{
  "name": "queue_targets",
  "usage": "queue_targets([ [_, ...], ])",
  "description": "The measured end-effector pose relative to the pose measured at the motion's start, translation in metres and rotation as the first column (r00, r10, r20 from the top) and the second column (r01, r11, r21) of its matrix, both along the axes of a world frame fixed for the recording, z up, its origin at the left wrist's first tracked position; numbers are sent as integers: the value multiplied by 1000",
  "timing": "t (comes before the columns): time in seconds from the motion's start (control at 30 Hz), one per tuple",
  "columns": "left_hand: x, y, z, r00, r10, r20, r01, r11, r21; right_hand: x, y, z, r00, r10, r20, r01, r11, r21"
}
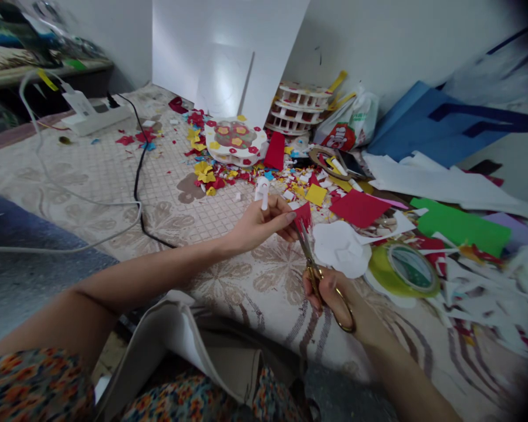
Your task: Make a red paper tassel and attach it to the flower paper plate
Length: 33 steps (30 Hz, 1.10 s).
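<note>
The left fingers (286, 221) hide part of the fringed red paper (304, 213) (its strips blur together). The top edge crops the white board (176, 50), the left edge the white cable (48, 251); print on the plastic bag (366, 117) is illegible.

Electrical Fittings, Board and Bags

Tablecloth (92, 170): beige, flower-patterned. Power strip (99, 122): white, far left, bearing a white charger (78, 103) and a black plug (111, 101). White cable (26, 249): looped. Black cable (136, 187): lying across the cloth. White board (176, 47): upright, rear. Plastic carrier bag (363, 117): printed red and green. Blue tote bag (413, 126): dark-blue straps, just right of the carrier.
</note>
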<state>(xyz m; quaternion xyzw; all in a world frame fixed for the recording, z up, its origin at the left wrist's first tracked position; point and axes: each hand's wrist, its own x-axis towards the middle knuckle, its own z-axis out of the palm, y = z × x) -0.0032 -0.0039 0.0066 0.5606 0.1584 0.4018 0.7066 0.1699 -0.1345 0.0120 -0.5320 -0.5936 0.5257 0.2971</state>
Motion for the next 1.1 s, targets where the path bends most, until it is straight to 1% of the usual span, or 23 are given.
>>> queue_targets([
  [0.17, 0, 1, -1, 1000, 1, 15, -1, 1000, -2, 2, 0, -2, 1000, 9, -2, -9, 1000, 6],
  [0.37, 0, 0, 0, 1000, 9, -1, -9, 1000, -3, -2, -1, 4, 999, -32, -4, 32, 999, -16],
  [0.53, 0, 0, 1, 1000, 11, 10, -10, 1000, -12, -2, 0, 4, 997, -70, 27, 71, 997, -44],
  [0.73, 1, 0, 0, 1000, 11, 27, -10, 1000, -15, 0, -1, 2, 995, -70, 67, 72, 997, -31],
  [0.93, 0, 1, 0, 1000, 20, -4, -20, 1000, -1, -2, -1, 5, 994, -74, 83, 76, 997, -24],
  [1.1, 0, 1, 1, 1000, 26, -7, -26, 1000, -10, -2, 0, 4, 991, -107, 82, 110, 993, -39],
])
